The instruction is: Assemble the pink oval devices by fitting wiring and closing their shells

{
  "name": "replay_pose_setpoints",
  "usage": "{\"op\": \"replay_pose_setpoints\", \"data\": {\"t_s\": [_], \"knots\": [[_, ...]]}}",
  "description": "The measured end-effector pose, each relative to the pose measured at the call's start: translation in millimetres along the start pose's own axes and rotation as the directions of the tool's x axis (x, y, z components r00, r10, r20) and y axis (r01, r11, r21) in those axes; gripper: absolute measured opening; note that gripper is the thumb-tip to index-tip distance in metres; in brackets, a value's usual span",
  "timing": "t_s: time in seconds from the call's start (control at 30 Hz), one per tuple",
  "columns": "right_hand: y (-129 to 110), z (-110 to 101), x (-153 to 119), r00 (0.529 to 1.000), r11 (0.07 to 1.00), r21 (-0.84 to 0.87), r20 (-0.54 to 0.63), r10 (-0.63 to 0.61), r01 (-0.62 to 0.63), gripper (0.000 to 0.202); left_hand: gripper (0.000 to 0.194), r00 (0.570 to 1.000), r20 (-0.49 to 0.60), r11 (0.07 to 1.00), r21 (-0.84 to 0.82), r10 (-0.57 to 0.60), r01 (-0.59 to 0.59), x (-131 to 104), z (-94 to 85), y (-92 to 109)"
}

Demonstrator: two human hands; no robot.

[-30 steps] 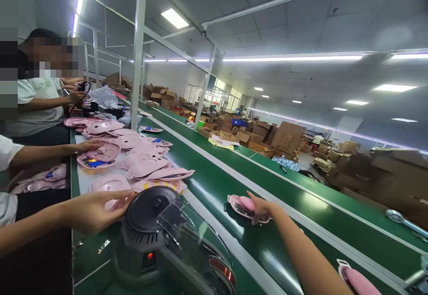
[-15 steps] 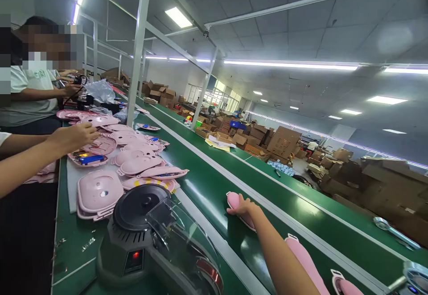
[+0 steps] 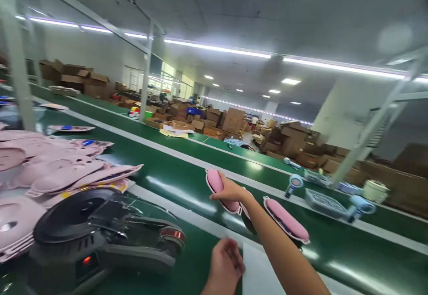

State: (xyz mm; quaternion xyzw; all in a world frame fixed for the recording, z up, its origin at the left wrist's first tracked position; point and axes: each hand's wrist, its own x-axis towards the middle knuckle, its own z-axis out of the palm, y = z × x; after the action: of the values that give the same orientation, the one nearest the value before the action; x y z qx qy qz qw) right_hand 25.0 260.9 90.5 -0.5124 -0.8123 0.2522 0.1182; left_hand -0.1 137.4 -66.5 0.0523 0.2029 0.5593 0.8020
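Observation:
My right hand (image 3: pixel 231 189) reaches across the green belt and grips a pink oblong case (image 3: pixel 214 180) with a pale rim, thumb on its near side and fingers over its top. Partly hidden behind my right wrist is another pink piece (image 3: pixel 248 210). A second oblong pink case (image 3: pixel 288 218) lies on the belt to the right of my forearm. Low in the middle, my left hand (image 3: pixel 224 266) is raised with loosely bent fingers, somewhat blurred, and nothing shows in it. A white sheet or board (image 3: pixel 259 272) lies just beside it.
A dark grey machine (image 3: pixel 90 237) with a black disc, clear cover and lit red switch stands at left. Pink shells (image 3: pixel 67 174) are piled behind it. Across the belt are light-blue handheld devices (image 3: pixel 294 183), a clear tray (image 3: pixel 326 203) and a metal post (image 3: pixel 364 145). Cardboard boxes fill the background.
My view has swung to the right, so the co-worker and their arms have left the picture. My left hand has come into view. My right hand remains on a pink case.

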Motion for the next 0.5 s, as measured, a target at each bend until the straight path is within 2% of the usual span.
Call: {"op": "replay_pose_setpoints", "data": {"t_s": [0.07, 0.13, 0.2, 0.27, 0.4, 0.5], "knots": [[3.4, -5.1, -44.1, 0.996, 0.994, 0.107, -0.081, 0.039, -0.031, 0.093, 0.034, 1.0, 0.007, 1.0, -0.003, 0.026, -0.026, -6.4, 4.1, 5.2], [6.6, 1.7, -90.8, 0.984, 0.971, 0.226, -0.141, 0.11, -0.076, 0.081, 0.032, 0.997, 0.045, 0.998, -0.004, 0.067, -0.067, -14.5, 11.1, 13.7], [9.2, 19.7, -134.3, 0.971, 0.93, 0.347, -0.155, 0.18, -0.117, 0.064, 0.033, 0.991, 0.112, 0.997, 0.007, 0.072, -0.074, -25.0, 20.1, 18.5], [11.6, 44.0, -168.9, 0.963, 0.883, 0.446, -0.141, 0.228, -0.144, 0.062, 0.046, 0.977, 0.211, 0.998, 0.056, 0.012, -0.025, -36.9, 28.5, 17.4], [17.9, 83.7, -204.4, 0.903, 0.813, 0.569, -0.277, 0.329, -0.122, 0.066, 0.072, 0.922, 0.365, 0.979, 0.198, -0.125, 0.054, -54.3, 35.6, 10.3], [26.1, 90.2, -212.5, 0.878, 0.782, 0.62, -0.34, 0.337, -0.06, 0.064, 0.069, 0.917, 0.374, 0.971, 0.233, -0.136, 0.049, -56.1, 33.5, 11.8]]}}
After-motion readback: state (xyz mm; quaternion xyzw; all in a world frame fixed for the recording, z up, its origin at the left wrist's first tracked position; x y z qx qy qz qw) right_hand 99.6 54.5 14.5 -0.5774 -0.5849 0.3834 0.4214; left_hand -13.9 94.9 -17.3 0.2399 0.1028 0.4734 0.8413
